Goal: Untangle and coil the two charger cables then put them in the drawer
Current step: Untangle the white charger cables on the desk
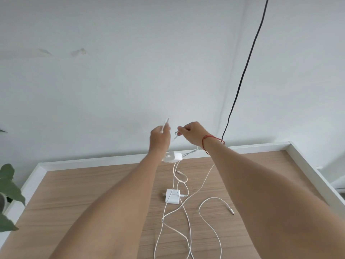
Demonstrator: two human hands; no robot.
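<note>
Step in hand: untangling. Nothing is coiled and no drawer is in view.

Grips: left hand (pixel 160 138) pinches a white connector end (pixel 165 123), tip pointing up. Right hand (pixel 193 135) pinches a small loop of white cable (pixel 176 134) just beside it. Both hands are raised over the far edge of the wooden table (pixel 93 184).

One charger brick (pixel 172 157) sits just below the left hand. I can't tell whether it hangs off the cable or rests on the table's rim. The second brick (pixel 172 196) lies flat mid-table, well below both grips. The tangled cables (pixel 188 221) cross several times around and in front of it. A loose connector (pixel 230 210) lies to its right.

Next move, my read: feed the held connector through the loop, then follow that cable down and clear each crossing in turn. Risk: a hard pull tightens the knot or drags a brick.
</note>
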